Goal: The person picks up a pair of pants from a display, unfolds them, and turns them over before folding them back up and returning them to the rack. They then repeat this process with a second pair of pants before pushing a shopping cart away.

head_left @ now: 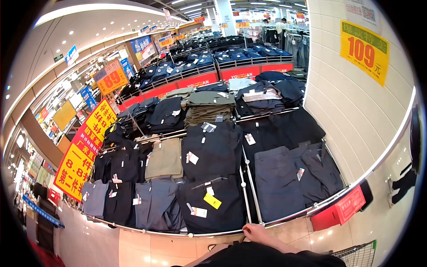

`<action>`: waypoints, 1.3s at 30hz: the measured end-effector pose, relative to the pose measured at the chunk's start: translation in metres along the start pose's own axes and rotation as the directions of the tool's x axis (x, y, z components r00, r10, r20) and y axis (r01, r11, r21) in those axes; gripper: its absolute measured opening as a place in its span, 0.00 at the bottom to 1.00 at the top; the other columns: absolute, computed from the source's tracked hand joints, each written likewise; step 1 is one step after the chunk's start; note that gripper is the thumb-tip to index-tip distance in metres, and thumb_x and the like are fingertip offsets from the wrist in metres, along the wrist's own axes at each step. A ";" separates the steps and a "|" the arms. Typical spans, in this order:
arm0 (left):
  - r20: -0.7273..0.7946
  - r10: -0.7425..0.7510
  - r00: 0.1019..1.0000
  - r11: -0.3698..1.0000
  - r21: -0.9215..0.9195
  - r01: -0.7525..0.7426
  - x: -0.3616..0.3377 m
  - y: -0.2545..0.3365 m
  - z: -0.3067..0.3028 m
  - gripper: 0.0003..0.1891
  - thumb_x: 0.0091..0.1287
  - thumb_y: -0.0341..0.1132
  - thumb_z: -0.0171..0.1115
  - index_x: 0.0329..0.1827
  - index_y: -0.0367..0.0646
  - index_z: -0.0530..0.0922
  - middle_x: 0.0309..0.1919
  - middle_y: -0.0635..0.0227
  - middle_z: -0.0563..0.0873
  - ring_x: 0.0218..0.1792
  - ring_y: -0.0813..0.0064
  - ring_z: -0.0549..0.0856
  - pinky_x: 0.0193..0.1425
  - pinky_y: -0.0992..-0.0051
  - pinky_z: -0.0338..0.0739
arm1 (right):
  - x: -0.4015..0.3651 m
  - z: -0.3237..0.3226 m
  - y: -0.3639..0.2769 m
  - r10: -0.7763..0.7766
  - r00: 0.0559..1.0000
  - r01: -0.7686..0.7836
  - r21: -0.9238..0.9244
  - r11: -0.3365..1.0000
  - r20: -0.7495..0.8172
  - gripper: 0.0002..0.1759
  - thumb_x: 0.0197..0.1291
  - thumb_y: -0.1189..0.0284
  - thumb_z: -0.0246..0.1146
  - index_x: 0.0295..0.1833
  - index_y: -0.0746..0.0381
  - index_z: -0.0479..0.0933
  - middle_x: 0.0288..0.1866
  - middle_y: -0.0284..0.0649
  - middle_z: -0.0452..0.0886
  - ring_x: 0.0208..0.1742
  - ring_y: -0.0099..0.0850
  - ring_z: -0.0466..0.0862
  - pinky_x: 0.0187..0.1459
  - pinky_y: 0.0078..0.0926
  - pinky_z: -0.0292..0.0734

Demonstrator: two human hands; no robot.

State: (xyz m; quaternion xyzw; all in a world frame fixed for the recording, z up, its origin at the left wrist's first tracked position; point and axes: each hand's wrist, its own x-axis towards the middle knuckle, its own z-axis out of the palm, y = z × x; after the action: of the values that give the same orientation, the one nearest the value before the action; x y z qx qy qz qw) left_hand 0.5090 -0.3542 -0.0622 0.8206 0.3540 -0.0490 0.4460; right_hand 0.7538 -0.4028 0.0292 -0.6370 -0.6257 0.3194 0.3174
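My right hand [253, 231] is at the bottom centre, by the front rail [209, 234] of a clothing display rack. Its fingers are curled together, and whatever they hold is hidden. A strip of bare skin [213, 253] at the lower edge looks like my left forearm; the fingers of that hand cannot be made out. Closest to my hands lie folded black trousers [218, 218] with a white tag and a yellow tag [212, 201]. Grey-blue trousers [278, 182] lie to the right of a metal divider [247, 191], and more folded trousers [158, 204] to the left.
A white wall [338, 111] with a yellow 109 price sign [364, 51] borders the rack's right side. Red and yellow signs [80, 155] line its left side. A red box [338, 211] and a wire shopping cart [356, 256] stand at lower right. Further racks of jeans [187, 64] stretch behind.
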 end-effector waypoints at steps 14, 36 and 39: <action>-0.051 -0.010 0.999 0.999 0.048 0.012 -0.007 0.008 0.006 0.18 0.66 0.42 0.56 0.50 0.40 0.83 0.42 0.50 0.87 0.45 0.54 0.86 0.50 0.62 0.77 | -0.008 -0.002 0.007 -0.029 0.999 0.030 0.025 0.999 -0.032 0.10 0.60 0.70 0.63 0.43 0.64 0.80 0.35 0.45 0.85 0.38 0.42 0.86 0.40 0.36 0.81; -0.050 -0.057 0.997 0.996 0.063 0.060 -0.009 0.005 0.008 0.21 0.63 0.49 0.59 0.52 0.46 0.85 0.38 0.45 0.87 0.43 0.46 0.86 0.48 0.55 0.78 | -0.010 0.003 0.002 -0.026 0.998 0.026 -0.003 1.000 -0.061 0.09 0.59 0.71 0.63 0.42 0.64 0.81 0.35 0.45 0.86 0.38 0.42 0.87 0.40 0.37 0.82; -0.128 -0.074 0.989 0.997 0.004 0.075 -0.007 -0.002 0.017 0.22 0.61 0.51 0.61 0.49 0.45 0.86 0.39 0.45 0.87 0.43 0.46 0.86 0.48 0.56 0.79 | -0.012 0.004 0.002 -0.018 0.997 0.017 -0.005 1.000 -0.071 0.09 0.59 0.70 0.63 0.43 0.63 0.81 0.35 0.45 0.86 0.38 0.42 0.87 0.40 0.37 0.82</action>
State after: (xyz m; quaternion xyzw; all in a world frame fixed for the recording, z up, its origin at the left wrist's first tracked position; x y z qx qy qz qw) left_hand 0.5063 -0.3697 -0.0710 0.8100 0.4122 -0.0144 0.4168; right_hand 0.7518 -0.4146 0.0253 -0.6431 -0.6204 0.2924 0.3405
